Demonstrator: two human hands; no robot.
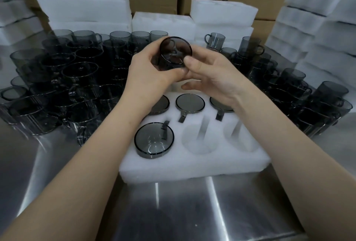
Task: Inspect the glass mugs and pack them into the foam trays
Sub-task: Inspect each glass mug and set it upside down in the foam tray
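Partly the left hand (152,71) hides the raised mug (176,51).

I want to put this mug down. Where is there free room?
In the foam tray, the near middle pocket and near right pocket are empty, beside the packed near-left mug. Bare steel table lies in front of it. Loose mugs crowd both sides; foam stacks stand behind.

Dim, soft overhead light; glare streaks the steel table (192,212), edges bowed and blurred.
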